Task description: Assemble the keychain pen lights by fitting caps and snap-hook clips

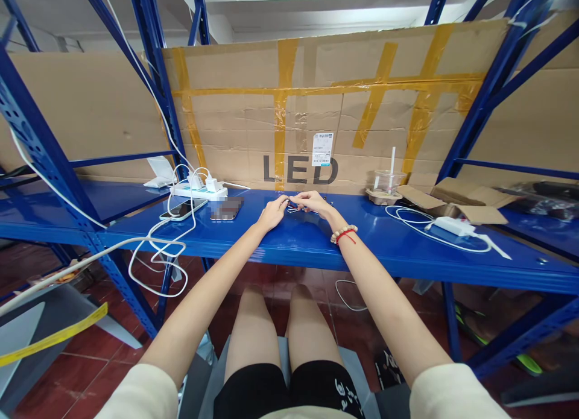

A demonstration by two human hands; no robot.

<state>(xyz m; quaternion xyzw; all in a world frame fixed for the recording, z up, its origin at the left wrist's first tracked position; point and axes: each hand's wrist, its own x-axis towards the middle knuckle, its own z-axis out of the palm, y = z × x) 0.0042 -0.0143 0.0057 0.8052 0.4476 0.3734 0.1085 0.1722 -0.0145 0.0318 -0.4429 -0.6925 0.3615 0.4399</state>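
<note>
Over the blue metal shelf (312,241), my left hand (274,213) and my right hand (312,202) meet almost fingertip to fingertip. Both are closed in a pinch. A tiny dark item shows at the left fingertips, too small to name. Beneath my right fingers lies a thin pale cord (294,210), and small dark bits partly show behind that hand. Whether the cord joins the pinched item I cannot tell. A beaded bracelet (344,233) with a red string circles my right wrist.
Left of my hands are a phone (184,210), a blurred-out flat object (227,208) and a white power strip (199,193) with cables. To the right stand a plastic cup (388,181), an open cardboard box (465,199) and a white adapter (453,226). Cardboard (235,129) backs the shelf.
</note>
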